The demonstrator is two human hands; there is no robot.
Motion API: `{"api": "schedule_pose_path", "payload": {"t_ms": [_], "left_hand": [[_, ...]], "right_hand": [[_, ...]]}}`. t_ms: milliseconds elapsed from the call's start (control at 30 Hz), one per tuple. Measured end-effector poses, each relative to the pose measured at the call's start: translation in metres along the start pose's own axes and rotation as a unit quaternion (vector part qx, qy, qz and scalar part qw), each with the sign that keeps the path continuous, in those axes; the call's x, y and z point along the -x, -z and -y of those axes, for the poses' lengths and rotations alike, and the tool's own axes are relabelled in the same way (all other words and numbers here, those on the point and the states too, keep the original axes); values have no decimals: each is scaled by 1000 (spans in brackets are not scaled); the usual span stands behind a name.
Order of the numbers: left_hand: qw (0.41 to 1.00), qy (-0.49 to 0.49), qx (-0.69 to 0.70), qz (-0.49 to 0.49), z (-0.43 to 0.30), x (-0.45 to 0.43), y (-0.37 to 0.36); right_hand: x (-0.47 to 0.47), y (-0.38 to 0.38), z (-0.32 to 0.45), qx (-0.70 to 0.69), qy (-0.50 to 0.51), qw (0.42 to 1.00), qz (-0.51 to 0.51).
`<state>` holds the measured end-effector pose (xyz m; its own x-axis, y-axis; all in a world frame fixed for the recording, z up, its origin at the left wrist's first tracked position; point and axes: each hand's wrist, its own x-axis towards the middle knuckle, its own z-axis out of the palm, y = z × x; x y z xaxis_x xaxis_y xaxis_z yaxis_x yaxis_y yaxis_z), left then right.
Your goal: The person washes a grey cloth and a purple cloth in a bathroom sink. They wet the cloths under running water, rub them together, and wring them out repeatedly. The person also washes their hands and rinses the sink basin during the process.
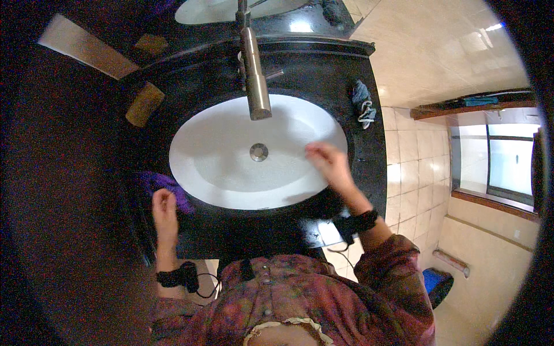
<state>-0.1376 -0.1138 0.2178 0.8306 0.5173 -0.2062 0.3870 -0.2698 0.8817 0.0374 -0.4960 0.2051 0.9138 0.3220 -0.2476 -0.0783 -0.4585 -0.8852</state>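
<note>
A white oval washbasin (216, 177) is set in a black countertop (242, 231), its round metal drain (259, 152) in the middle. No standing water shows in the bowl. Over the basin's right side is my right hand (332, 166), blurred, its fingers drawn together with nothing visible in them. My left hand (165, 216) is at the left front of the counter, fingers curled, right by a purple cloth (181, 197). Whether it touches the cloth is unclear. From the back, a brushed-metal faucet (256, 82) reaches over the bowl.
A crumpled blue-grey cloth (362, 104) lies on the counter's right side. At the back left stands a yellowish-brown block-like object (145, 104). Black bands with cables circle both my wrists. Beyond the counter's right edge are a tiled wall (407, 151) and a blue-and-black object (436, 285).
</note>
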Motion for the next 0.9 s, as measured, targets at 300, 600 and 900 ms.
{"api": "schedule_pose_path", "payload": {"t_ms": [300,600,900], "left_hand": [[913,169,316,195,-95,-3,-121],[920,140,277,237,-82,-33,-104],[991,96,-27,91,-9,-99,-104]], "right_hand": [[-4,-116,-13,70,120,989,48],[-13,-28,25,233,52,970,-32],[-12,-12,-24,219,-23,972,81]]}}
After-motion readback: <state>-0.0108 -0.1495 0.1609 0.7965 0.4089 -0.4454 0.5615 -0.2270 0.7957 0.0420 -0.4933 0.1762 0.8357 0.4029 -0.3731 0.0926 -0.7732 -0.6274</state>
